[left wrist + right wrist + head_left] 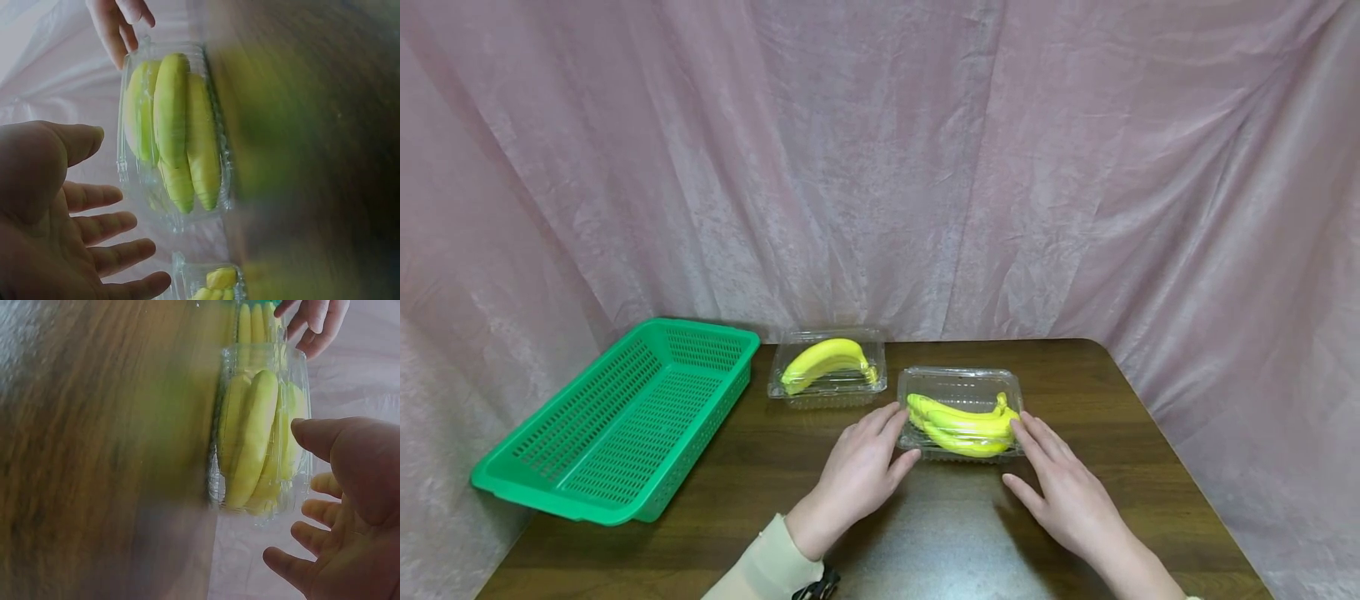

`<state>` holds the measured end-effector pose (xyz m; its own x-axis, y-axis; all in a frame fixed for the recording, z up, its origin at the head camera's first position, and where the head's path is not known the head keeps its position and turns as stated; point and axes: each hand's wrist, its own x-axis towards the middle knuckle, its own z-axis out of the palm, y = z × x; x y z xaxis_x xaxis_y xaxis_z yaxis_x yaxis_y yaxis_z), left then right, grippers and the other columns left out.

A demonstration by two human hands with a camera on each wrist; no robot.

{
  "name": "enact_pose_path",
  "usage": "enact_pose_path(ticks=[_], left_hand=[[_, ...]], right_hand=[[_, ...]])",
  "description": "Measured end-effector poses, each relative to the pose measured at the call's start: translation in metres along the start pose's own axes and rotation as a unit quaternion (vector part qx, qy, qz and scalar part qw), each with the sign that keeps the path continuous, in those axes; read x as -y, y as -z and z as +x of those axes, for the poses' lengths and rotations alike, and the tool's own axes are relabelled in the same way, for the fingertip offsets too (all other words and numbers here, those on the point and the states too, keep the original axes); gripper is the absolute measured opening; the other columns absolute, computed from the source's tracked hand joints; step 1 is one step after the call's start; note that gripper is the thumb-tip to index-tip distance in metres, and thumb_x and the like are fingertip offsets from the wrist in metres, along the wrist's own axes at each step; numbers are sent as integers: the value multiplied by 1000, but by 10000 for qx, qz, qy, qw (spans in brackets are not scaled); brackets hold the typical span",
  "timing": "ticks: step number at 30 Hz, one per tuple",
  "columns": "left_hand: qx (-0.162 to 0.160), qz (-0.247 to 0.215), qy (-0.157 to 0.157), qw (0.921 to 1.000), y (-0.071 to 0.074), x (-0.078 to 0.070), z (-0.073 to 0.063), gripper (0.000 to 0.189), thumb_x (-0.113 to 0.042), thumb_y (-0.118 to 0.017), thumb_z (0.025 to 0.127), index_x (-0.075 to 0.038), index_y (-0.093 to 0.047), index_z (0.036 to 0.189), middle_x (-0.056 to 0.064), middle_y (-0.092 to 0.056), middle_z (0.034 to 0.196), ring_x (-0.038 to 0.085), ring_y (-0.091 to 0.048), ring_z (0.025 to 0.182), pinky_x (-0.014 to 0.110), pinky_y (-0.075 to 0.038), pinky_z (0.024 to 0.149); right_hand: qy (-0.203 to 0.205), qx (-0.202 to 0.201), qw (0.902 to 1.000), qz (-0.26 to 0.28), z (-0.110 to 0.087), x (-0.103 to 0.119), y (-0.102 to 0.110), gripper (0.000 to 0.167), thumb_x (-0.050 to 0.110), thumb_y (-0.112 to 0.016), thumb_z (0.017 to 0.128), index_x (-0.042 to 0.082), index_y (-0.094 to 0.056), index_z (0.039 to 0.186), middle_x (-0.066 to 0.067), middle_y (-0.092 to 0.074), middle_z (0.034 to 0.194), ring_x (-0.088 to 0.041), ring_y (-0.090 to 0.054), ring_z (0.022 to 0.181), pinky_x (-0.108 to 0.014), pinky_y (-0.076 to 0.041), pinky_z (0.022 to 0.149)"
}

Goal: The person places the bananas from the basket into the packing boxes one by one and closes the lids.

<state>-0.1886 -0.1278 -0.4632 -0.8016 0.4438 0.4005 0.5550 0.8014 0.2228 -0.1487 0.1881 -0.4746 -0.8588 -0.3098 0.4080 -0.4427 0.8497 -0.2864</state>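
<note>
A clear plastic clamshell box (pixel 958 382) with a bunch of yellow bananas (pixel 958 425) inside stands on the table, its lid down over the fruit. My left hand (pixel 863 467) is at the box's left end, fingers extended and the thumb apart near the front corner. On the opposite end is my right hand (pixel 1067 492), its fingers straight with the tips right at the box's edge. Both wrist views show spread fingers beside the box, and the bananas (pixel 172 125) show through the clear plastic (pixel 297 369). Neither hand grips anything.
Behind and to the left stands a second clear box (pixel 775 375) with bananas (pixel 827 362) in it. A green perforated basket (pixel 696 442) sits at the table's left side. Pink curtain (pixel 880 167) hangs along the back of the brown wooden table (pixel 1120 433).
</note>
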Motion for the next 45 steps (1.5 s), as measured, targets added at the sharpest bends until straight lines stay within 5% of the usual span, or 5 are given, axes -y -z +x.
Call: enact_pose_path(ticks=[23, 45], left_hand=[[385, 767, -230, 9960, -1, -15, -10, 64, -52, -69, 108, -11, -60, 158, 11, -54, 165, 36, -51, 152, 61, -48, 115], [351, 813, -221, 9958, -5, -17, -7, 67, -53, -70, 107, -12, -59, 159, 12, -52, 167, 37, -50, 152, 63, -47, 116]], right_hand=[[289, -183, 9992, -200, -6, 9, -4, 79, 32, -88, 97, 4, -53, 162, -18, -49, 168, -41, -48, 152, -62, -52, 109], [215, -182, 9995, -139, 0, 9, -1, 76, 30, -88, 97, 4, -56, 161, -18, -51, 167, -41, -51, 150, -62, -55, 105]])
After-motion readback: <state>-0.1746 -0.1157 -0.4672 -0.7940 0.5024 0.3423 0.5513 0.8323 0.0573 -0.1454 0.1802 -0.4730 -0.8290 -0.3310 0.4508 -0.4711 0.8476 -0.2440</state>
